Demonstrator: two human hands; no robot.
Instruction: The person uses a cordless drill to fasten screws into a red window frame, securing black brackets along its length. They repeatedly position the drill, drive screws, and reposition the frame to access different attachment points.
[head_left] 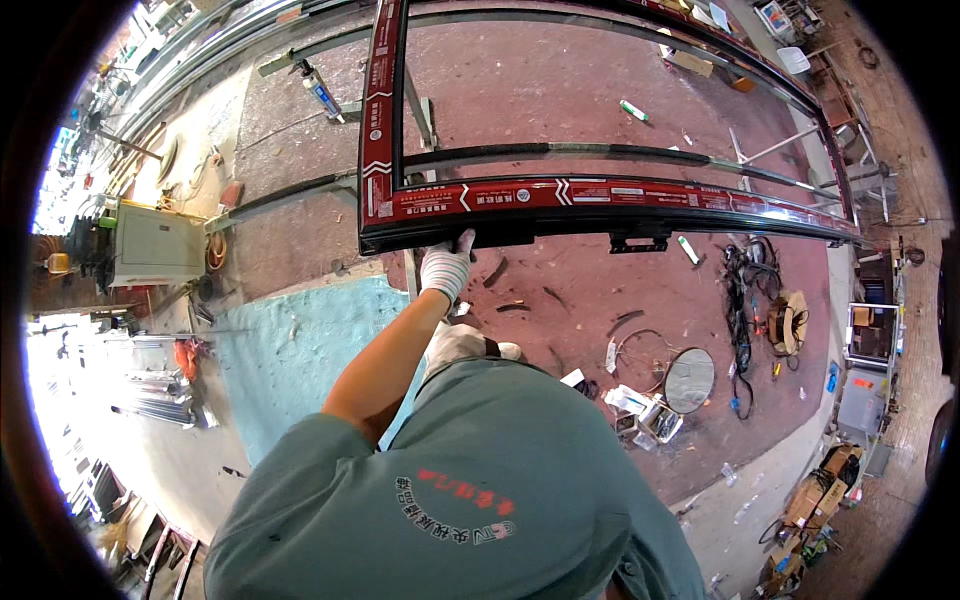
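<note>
A large dark window frame [600,195], covered in red printed protective film, lies across padded support rails in front of me. My left hand [446,268], in a white striped glove, is closed on its near edge close to the left corner. Part of the fingers is hidden by the frame. To the right of this hand, a small black bracket-like piece [638,243] juts from the same edge. My right hand is out of sight; only a sleeve shows on that side.
A padded rail [560,150] runs under the frame. A sealant tube [322,97] stands beyond its left side. On the reddish floor lie black cables [738,300], a round mirror-like disc [690,380], a box of small items [655,418] and dark strips. A grey-green cabinet [160,245] stands left.
</note>
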